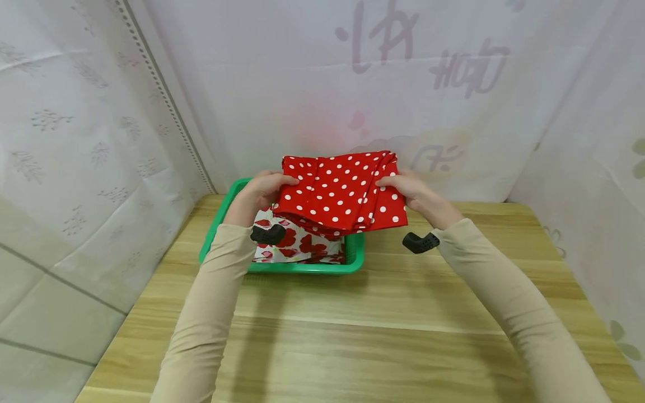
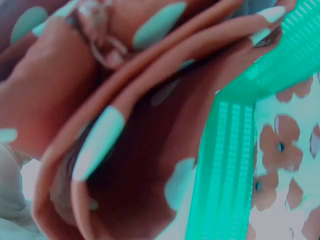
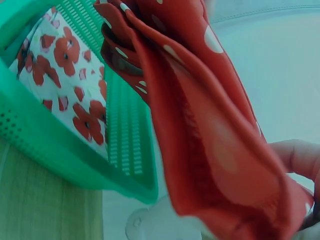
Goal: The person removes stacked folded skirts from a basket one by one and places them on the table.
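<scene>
White curtain point(image 1: 322, 84) (faint unreadable characters); hands point(image 1: 262, 190) point(image 1: 410, 187) grip polka-dot cloth point(image 1: 340, 193).

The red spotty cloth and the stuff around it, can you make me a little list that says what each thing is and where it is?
held thing: folded red cloth with white dots, lifted above the basket
left hand: grips the cloth's left edge
right hand: grips the cloth's right edge
basket: green plastic, on the table's far left part
inside basket: white cloth with red flowers
table: light wood
backdrop: white curtains on three sides
</scene>
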Available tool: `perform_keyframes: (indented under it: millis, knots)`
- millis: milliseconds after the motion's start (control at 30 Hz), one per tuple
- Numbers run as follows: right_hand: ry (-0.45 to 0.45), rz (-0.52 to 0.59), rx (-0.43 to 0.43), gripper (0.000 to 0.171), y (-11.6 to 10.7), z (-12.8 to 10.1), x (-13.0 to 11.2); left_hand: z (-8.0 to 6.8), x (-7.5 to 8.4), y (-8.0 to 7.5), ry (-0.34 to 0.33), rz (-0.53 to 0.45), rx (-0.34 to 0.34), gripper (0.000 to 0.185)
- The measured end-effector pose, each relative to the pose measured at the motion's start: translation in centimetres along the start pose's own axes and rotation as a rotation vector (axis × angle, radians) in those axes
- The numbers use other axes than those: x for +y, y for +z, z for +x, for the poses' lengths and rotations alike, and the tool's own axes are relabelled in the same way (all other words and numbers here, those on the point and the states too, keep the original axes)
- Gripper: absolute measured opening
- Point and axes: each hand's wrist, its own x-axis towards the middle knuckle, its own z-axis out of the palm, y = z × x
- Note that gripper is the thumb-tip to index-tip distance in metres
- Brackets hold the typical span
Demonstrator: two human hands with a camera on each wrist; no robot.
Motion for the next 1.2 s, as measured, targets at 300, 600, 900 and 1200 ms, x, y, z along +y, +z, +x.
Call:
perform_keyframes:
  millis: [300, 600, 900, 1200]
  knots:
    - [-0.037, -0.028, 0.030, 0.056, -2.9, -2.0, 0.5, -0.1, 0.6, 3.3, 0.063, -0.055, -0.028, 0.051]
    - [-0.058, -0.051, 0.030, 0.049, -6.1, -3.8, 1.8, 0.6, 0.7, 6.9, 0.072, -0.088, -0.075, 0.043]
    - [-0.007, -0.078, 0.108, 0.053, -8.8, -5.1, 3.2, 1.3, 0.3, 10.9, 0.089, -0.102, -0.109, 0.040]
    - [0.040, -0.090, 0.157, 0.067, -11.1, -5.4, 4.7, 2.0, -0.2, 14.7, 0.073, -0.113, -0.082, 0.043]
